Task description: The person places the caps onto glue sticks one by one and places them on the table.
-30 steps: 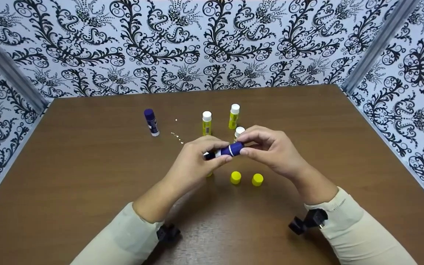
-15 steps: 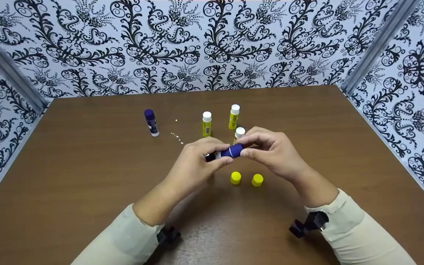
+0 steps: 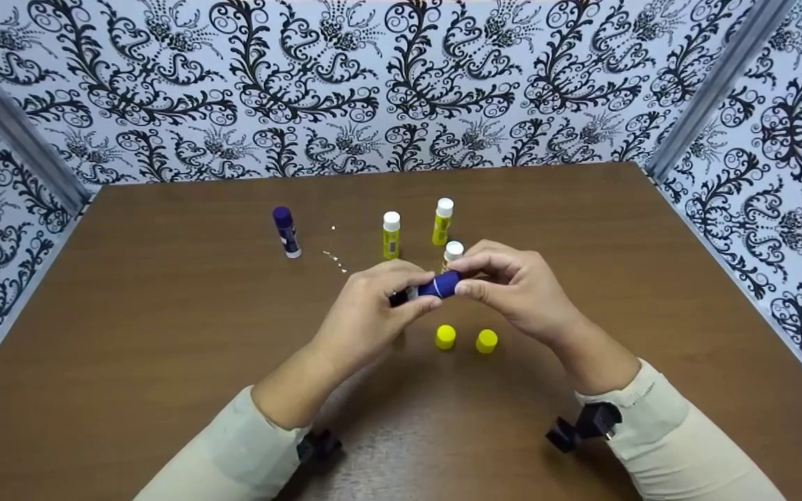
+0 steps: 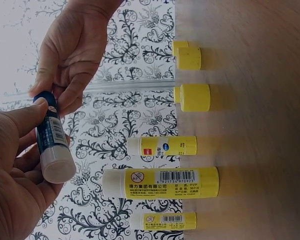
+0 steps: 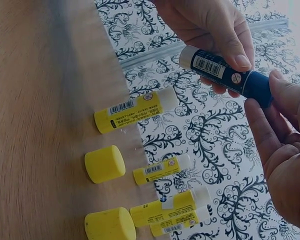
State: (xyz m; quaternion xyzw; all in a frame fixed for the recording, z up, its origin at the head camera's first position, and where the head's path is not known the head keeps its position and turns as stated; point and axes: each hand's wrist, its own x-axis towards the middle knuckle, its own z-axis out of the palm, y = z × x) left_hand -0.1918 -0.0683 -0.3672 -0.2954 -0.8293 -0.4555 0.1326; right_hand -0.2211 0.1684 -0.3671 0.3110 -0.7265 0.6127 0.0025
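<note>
A dark blue glue stick [image 3: 437,285] with a white base is held above the table between both hands. My left hand [image 3: 376,303] grips its labelled body, thumb and fingers on opposite sides. At the other end my right hand [image 3: 512,285] pinches the blue cap [image 5: 258,88] between thumb and fingertips. The cap sits on the body, a thin pale line showing at the seam. Below the hands, two yellow caps [image 3: 445,337] stand on the table. Behind the right fingers a white-topped yellow glue stick [image 3: 453,252] is partly hidden.
Two more yellow glue sticks [image 3: 391,235] stand upright farther back. A second blue glue stick [image 3: 287,232] stands at the back left, near small white crumbs [image 3: 335,259]. Another yellow stick [image 5: 135,110] shows in the right wrist view. Patterned walls [image 3: 401,83] enclose the brown table [image 3: 164,334].
Both hands and the blue glue stick have sunk very slightly in the head view. The grip on body and cap looks the same.
</note>
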